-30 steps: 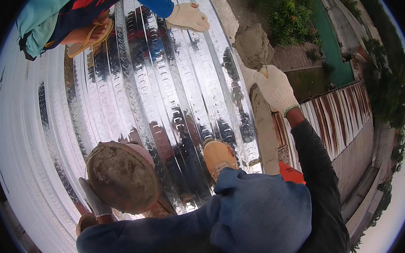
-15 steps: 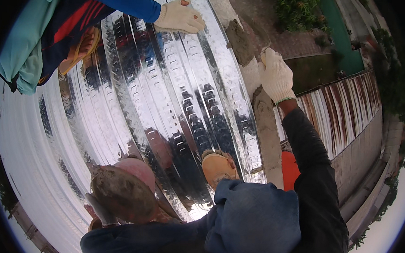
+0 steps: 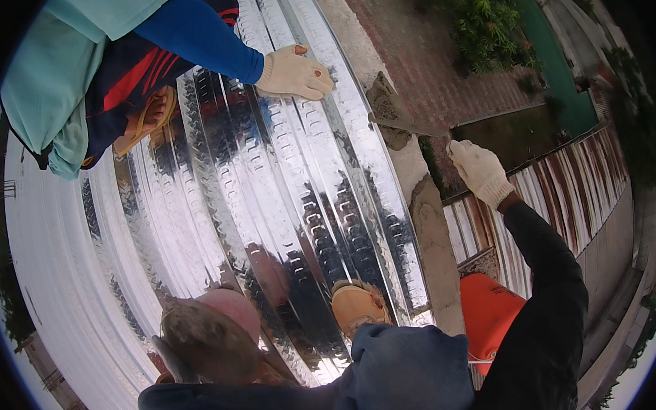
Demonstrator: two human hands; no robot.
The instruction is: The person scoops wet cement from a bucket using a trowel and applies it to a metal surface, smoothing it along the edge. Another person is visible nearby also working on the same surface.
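My right hand (image 3: 479, 169), in a cream knit glove, grips a trowel (image 3: 408, 125) by its handle. The trowel's blade meets wet grey mortar (image 3: 386, 107) on the concrete wall top (image 3: 438, 268), along the edge of the shiny ribbed metal roofing (image 3: 306, 196). At lower left, part of my left hand (image 3: 173, 361) shows in a greyish glove beside a rounded, mortar-caked thing (image 3: 211, 341); most of its fingers are hidden. A round pink surface (image 3: 233, 310) shows behind that thing.
A co-worker's gloved hand (image 3: 297, 73) lies on the roofing, and their sandalled foot (image 3: 153, 115) is at upper left. An orange-red bucket (image 3: 490, 313) hangs or stands beyond the wall. Brick paving (image 3: 427, 53) and a rusty roof (image 3: 561, 193) lie beyond the wall.
My right hand has swung outward, to the right and down, and the trowel's blade has come into plain sight. More of the bucket shows. The co-worker's hand stays on the roofing.
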